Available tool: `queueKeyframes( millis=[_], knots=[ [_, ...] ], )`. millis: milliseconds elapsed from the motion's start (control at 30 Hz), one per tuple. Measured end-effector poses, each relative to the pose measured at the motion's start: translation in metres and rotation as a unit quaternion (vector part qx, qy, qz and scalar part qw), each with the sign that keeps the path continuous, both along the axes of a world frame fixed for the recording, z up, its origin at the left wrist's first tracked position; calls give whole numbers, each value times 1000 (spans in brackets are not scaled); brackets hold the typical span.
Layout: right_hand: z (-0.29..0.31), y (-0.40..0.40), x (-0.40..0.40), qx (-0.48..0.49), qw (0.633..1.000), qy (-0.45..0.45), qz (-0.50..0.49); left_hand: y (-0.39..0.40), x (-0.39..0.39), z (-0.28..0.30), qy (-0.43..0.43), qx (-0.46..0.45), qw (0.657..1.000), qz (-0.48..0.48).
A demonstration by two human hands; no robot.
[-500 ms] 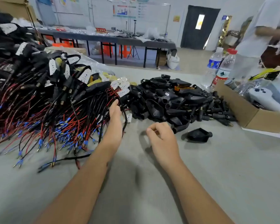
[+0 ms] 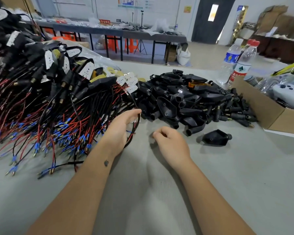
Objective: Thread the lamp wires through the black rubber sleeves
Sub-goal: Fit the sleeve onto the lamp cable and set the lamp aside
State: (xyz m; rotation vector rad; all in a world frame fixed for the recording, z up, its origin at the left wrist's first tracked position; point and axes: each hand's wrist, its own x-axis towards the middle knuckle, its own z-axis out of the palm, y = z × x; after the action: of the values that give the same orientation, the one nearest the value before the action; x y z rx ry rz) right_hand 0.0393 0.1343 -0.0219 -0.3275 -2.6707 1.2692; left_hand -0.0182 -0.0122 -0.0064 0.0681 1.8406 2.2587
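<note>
- The left hand (image 2: 120, 128) reaches into the right edge of the heap of lamp wires (image 2: 46, 102) on the grey worktop (image 2: 159, 192); its fingers (image 2: 134, 112) curl around a black wire loop (image 2: 137, 122) with a white tag, pinching it just off the heap.
- The right hand (image 2: 172, 145) rests on the worktop near the left one, knuckles up, its fingers drawn in loosely toward the thumb and holding nothing.
- The lamp wires fill the left side of the worktop: black and red leads tipped with blue ferrules and brass pins fan toward the near edge, while black lamp bodies with white perforated faces pile up behind.
- The black rubber sleeves (image 2: 190, 99) lie in a heap of their own just right of the wire heap, past the hands; the two heaps meet near the left fingertips.
- A single rubber sleeve (image 2: 216, 137) lies apart on the worktop, right of the right hand and just in front of the heap.
- A cardboard box (image 2: 268, 114) stands at the right edge of the worktop, holding a white controller-like item (image 2: 288, 94) and other goods that are hard to make out.
- Two plastic water bottles (image 2: 236, 60) stand behind the box, one with a white cap, one with a red cap.
- A long table (image 2: 119, 32) cluttered with parts stands across the room, with a dark door (image 2: 210, 21) beyond it.
</note>
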Motion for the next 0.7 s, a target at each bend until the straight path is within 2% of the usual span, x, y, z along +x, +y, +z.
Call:
queueKeyframes(
  millis=[100,167,267,367,433,500,600,633,700],
  knots=[
    [4,-1,-4,-24,1000,-6,-10,4,-2,-7,39,26,995,91],
    [5,-1,-5,-75,997,5,-6,6,-2,-8,56,31,992,112],
    [6,5,-2,-186,982,26,21,3,1,-7,118,-18,989,90],
    [12,12,3,-311,949,36,35,1,6,-4,130,-45,989,62],
    [16,15,3,-356,933,31,43,4,14,-1,155,-93,983,29],
    [19,15,2,-387,920,24,50,9,25,-2,220,-176,959,-27],
    [21,16,4,-426,903,45,25,15,38,-7,296,-329,886,-140],
    [21,18,6,-413,909,57,8,17,41,-8,310,-361,867,-148],
    [23,25,9,-372,923,87,-32,20,45,-8,327,-384,853,-132]
  ],
)
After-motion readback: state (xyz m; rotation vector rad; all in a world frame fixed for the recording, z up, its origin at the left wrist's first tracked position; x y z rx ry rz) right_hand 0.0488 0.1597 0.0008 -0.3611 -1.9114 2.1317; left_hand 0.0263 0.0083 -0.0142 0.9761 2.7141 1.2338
